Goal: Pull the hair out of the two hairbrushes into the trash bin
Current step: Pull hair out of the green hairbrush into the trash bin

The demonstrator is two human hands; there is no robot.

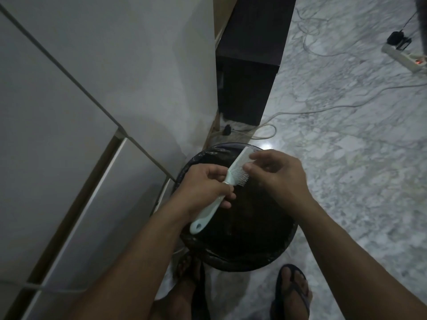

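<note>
The marble-patterned floor fills the right side, with white cabinet doors on the left and a dark cabinet standing behind. Below the person sits one round trash bin lined with a black bag, its mouth directly under both hands. The left hand is wrapped around the neck of a single pale hairbrush, held slanted over the bin with the bristles facing right; a second brush is nowhere to be seen from here. The right hand has its fingers curled in at the bristles, apparently pinching at them, though whether it has any hair I cannot tell in this dim light. The brush looks light and stiff, plastic with thin pins that would flex a little, so gripping the handle near the head seems the steady place. Any hair would be soft and clingy, best drawn off from the bristle roots. Two sandalled feet stand by the bin, and one power strip lies far right.
</note>
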